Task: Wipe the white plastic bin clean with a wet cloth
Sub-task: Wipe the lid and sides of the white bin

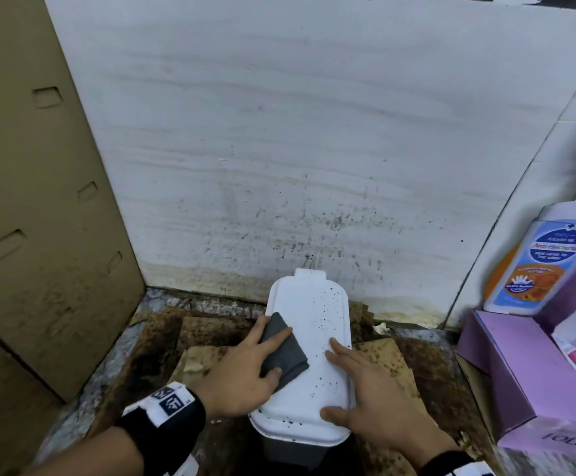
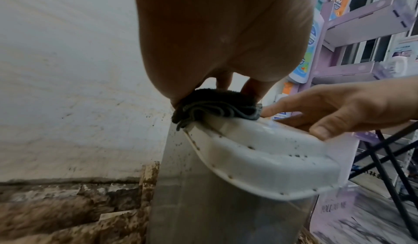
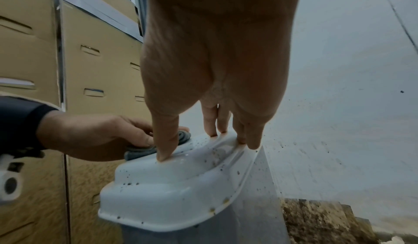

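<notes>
The bin's white lid point(image 1: 317, 314) is dotted with dark specks and sits on a grey body point(image 2: 214, 212). My left hand point(image 1: 241, 369) holds a folded grey cloth point(image 1: 290, 359) on the lid's left side, index finger over it and thumb at its near edge. The left wrist view shows the cloth point(image 2: 214, 106) bunched under the fingers at the lid's rim point(image 2: 260, 162). My right hand point(image 1: 365, 389) rests on the lid's right side with straight fingers. Its thumb presses the near end, also visible in the right wrist view on the lid point(image 3: 176, 190).
A tall cardboard box point(image 1: 39, 201) stands close on the left. Behind the bin is a speckled white wall point(image 1: 314, 132). A purple display box point(image 1: 520, 372) with a wash bottle point(image 1: 533, 262) stands at the right. Stained cardboard pieces point(image 1: 211, 338) cover the floor around the bin.
</notes>
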